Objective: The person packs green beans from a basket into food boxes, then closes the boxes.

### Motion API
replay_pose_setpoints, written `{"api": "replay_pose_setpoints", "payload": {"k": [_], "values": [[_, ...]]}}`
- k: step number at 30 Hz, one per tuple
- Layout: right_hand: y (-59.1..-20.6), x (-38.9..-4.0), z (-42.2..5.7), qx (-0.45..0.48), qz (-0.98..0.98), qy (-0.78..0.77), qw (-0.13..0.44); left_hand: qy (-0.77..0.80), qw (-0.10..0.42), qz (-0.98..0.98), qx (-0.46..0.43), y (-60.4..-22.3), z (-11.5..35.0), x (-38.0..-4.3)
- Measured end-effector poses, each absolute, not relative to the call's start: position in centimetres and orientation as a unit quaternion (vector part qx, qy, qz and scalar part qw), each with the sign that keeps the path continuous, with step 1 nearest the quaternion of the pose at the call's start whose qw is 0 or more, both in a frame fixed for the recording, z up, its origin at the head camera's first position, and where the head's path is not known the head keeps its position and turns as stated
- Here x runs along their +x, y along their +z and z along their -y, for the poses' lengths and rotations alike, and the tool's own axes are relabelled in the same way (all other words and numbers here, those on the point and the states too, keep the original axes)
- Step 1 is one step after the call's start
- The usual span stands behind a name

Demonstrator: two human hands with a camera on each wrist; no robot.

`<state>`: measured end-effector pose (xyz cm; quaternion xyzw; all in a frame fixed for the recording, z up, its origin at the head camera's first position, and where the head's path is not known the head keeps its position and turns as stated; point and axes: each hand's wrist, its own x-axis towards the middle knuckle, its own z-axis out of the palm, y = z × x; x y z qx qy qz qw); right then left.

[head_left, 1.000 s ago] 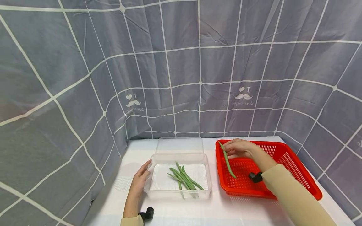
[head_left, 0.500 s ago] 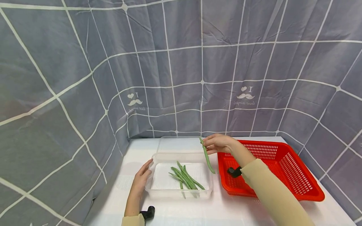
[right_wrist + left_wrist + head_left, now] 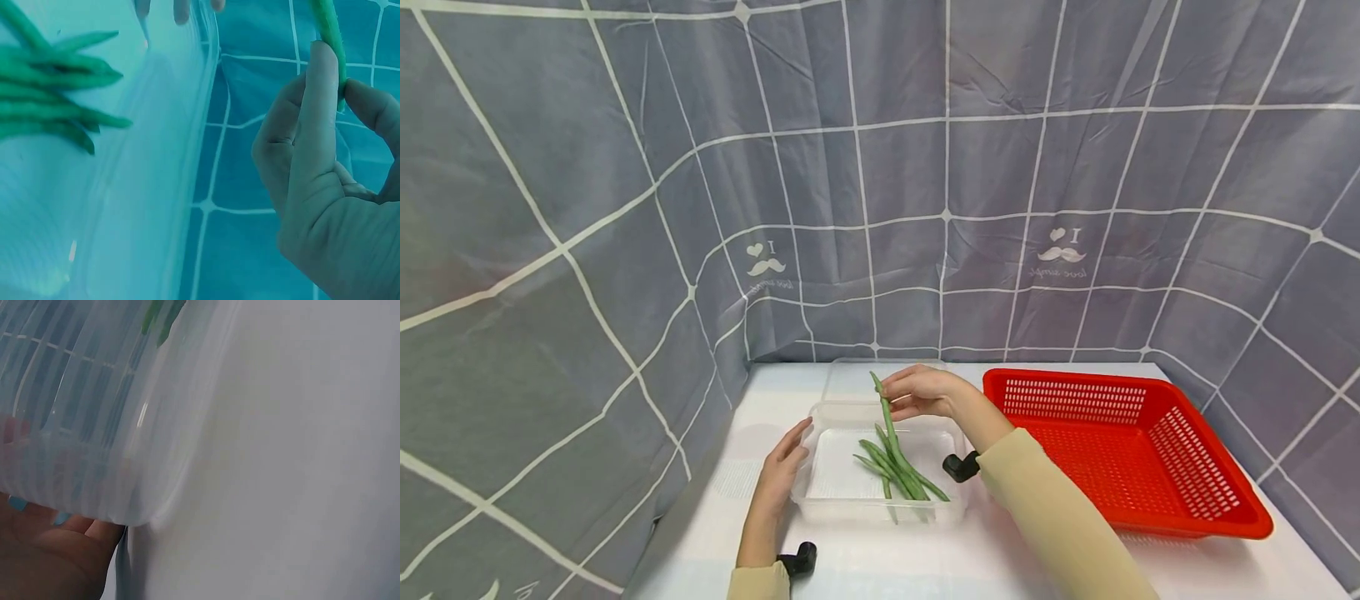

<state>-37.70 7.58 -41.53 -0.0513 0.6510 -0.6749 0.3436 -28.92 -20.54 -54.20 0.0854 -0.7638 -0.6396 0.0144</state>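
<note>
My right hand [image 3: 921, 392] pinches one long green bean [image 3: 886, 410] between thumb and fingertips near its upper end. The bean hangs tilted over a clear plastic container [image 3: 803, 483], its lower end overlapping a loose pile of several green beans [image 3: 913, 486] inside. In the right wrist view, thumb and index finger press on the end of the held bean [image 3: 328, 25], with the piled beans [image 3: 56, 81] to the left. My left hand [image 3: 778, 471] rests against the container's left side, fingers fairly straight; the left wrist view shows its fingertips [image 3: 61, 517] at the wall.
A red perforated plastic basket [image 3: 1213, 450] stands at the right of the white table [image 3: 865, 562]. A flat clear lid [image 3: 844, 382] lies behind the container. A grey curtain [image 3: 902, 183] with white grid lines encloses the table at the back and sides.
My right hand has moved left from above the red basket to above the clear container, carrying the green bean. The left hand has stayed at the container's side. The view has shifted slightly.
</note>
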Motion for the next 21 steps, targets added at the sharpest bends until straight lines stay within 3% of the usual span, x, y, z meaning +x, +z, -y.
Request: {"api": "replay_pose_setpoints", "payload": {"k": [21], "values": [[-46.9,-37.0,-7.3,-0.008,-0.716,-0.618,0.325,-0.644,0.018,0.760,0.086,-54.0,20.3,-28.7]]}}
